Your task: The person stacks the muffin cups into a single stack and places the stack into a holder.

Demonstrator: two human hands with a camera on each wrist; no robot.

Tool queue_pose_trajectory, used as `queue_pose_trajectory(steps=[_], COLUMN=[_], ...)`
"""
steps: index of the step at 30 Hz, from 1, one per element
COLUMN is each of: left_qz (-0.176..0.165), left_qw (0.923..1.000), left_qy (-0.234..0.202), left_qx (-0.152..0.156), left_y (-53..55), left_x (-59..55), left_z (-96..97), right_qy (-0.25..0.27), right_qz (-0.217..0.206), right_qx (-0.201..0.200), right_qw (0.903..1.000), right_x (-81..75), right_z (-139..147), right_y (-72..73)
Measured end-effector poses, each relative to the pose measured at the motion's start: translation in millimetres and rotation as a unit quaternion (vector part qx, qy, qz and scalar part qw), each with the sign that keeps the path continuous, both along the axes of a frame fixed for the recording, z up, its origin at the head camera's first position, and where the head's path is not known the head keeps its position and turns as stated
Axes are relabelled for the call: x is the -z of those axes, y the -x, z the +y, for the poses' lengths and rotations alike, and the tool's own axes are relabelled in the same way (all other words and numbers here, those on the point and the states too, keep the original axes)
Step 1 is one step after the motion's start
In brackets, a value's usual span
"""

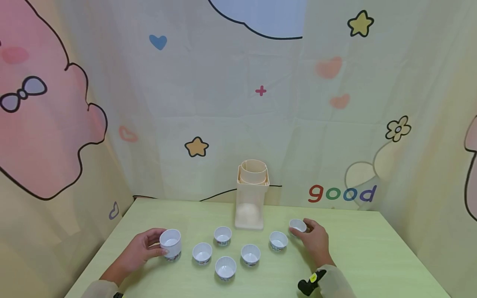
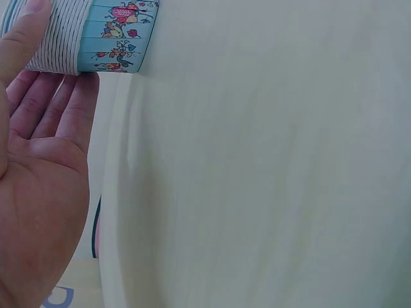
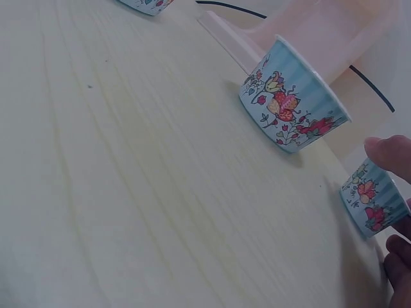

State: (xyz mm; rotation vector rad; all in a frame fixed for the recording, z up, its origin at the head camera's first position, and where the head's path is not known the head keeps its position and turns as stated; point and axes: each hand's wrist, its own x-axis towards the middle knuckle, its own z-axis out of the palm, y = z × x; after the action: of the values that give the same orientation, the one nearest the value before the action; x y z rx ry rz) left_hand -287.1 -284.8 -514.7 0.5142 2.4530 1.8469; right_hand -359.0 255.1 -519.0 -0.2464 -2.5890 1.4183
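My left hand (image 1: pixel 139 251) grips a stack of nested paper baking cups (image 1: pixel 170 243) at the table's left, thumb in front and fingers behind. In the left wrist view many ridged rims of the stack (image 2: pixel 115 38) show above one blue, flower-printed wall. On the right, my right hand (image 1: pixel 315 242) holds a single baking cup (image 1: pixel 297 224) by its sides, between thumb and fingers. The right wrist view shows this cup (image 3: pixel 371 202) low over the table, beside another printed cup (image 3: pixel 289 96). Several more cups (image 1: pixel 225 268) stand upright, spread between the hands.
A cream plastic dispenser (image 1: pixel 250 203) with a round tube on top stands at the back middle, behind the cups. The pale table (image 1: pixel 357 248) ends at a printed curtain (image 1: pixel 223 103) at the back and sides.
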Motion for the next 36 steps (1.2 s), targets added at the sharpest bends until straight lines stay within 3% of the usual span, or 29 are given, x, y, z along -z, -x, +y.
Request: queue_pose_trajectory(steps=[20,36], left_qz=[-0.012,-0.009], left_qw=[0.9999,0.9999], left_qy=[-0.008,-0.012], left_qx=[0.003,0.008], left_y=[1.5,1.1], left_x=[-0.9,-0.3], left_z=[-0.6,0.0], right_qy=[-0.005,-0.012], right_qz=[-0.001,0.001], right_qx=[0.005,-0.019], right_qw=[1.0,0.9998], right_x=[2.0,-10.0], right_z=[0.8,1.8], right_y=[0.2,-8.0])
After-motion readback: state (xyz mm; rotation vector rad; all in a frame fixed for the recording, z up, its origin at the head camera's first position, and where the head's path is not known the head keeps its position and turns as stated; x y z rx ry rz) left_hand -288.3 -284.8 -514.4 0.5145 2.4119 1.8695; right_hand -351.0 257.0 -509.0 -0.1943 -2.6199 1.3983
